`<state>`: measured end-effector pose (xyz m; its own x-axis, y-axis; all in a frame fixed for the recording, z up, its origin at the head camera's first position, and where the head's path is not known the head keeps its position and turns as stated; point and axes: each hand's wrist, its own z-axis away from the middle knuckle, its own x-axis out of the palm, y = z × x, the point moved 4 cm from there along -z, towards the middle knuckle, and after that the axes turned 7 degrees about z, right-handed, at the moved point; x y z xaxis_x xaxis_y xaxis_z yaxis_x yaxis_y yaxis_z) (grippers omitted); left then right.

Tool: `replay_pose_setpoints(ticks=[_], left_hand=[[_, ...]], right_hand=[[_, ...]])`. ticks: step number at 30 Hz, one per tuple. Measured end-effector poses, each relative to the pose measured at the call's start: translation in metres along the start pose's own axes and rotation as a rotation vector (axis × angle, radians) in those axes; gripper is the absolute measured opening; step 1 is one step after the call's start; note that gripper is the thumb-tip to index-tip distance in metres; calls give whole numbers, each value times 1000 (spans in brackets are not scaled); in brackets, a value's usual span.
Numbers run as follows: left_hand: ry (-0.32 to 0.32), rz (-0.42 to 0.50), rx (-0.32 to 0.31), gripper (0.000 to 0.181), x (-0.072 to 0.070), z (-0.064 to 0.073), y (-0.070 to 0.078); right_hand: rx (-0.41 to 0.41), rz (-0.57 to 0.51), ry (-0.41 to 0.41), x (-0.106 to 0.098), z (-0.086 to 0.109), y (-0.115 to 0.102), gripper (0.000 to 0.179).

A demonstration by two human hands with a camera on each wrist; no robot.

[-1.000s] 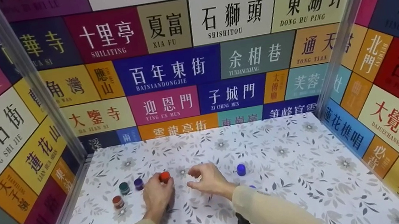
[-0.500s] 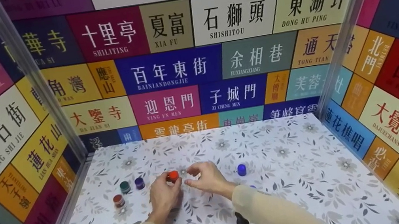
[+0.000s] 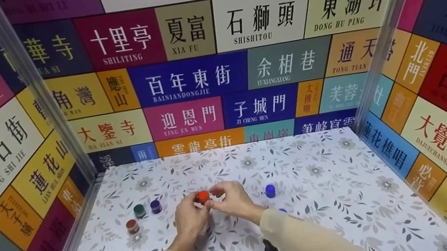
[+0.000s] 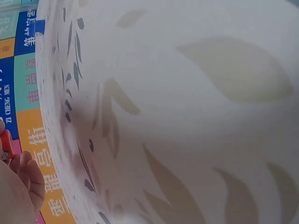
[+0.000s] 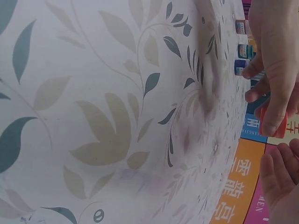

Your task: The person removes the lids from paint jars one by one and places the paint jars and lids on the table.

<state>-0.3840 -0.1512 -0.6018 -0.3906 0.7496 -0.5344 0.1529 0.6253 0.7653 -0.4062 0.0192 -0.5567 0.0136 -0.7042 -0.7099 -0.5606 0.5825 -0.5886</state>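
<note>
My left hand [image 3: 191, 215] pinches a small paint jar with an orange-red lid [image 3: 203, 196], holding it off the side of its palm above the table's middle. In the right wrist view, the thumb lies across the red jar [image 5: 273, 122]. My right hand [image 3: 233, 200] is close on the jar's right side, thumb and forefinger apart with the lid between or just beside them. Its fingers [image 5: 276, 170] look slightly short of the jar in the right wrist view; contact is hard to tell. The left wrist view catches only a part of the red jar [image 4: 7, 144] at its edge.
Left of the hands stand a brown jar [image 3: 132, 226], a green jar [image 3: 139, 210] and a purple jar [image 3: 155, 206]. To the right is a blue jar [image 3: 270, 190]; another blue thing [image 3: 282, 210] shows partly behind the right forearm. Sign-covered walls surround the flower-patterned table [image 3: 324, 226].
My left hand has carried the red-lidded jar rightward to the right hand. The right hand has stayed nearly in place. The jars on the table have not moved.
</note>
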Motion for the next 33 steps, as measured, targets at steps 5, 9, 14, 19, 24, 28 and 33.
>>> replay_pose_setpoints(ticks=[5,9,14,19,24,28,33], left_hand=[[21,8,88,28,2,1,8],[18,17,102,28,3,2,10],[3,28,113,27,3,5,14],[-22,39,134,29,3,9,20],[-47,29,153,27,6,13,25],[-56,25,169,24,9,13,27],[-53,38,178,23,14,14,27]], right_hand=[[9,-3,2,1,2,4,37],[22,-10,22,1,3,5,37],[40,-31,34,0,4,6,37],[74,-24,25,-2,5,6,38],[100,-19,9,-6,8,10,39],[108,-17,13,-8,9,13,37],[116,-12,14,-9,9,16,32]])
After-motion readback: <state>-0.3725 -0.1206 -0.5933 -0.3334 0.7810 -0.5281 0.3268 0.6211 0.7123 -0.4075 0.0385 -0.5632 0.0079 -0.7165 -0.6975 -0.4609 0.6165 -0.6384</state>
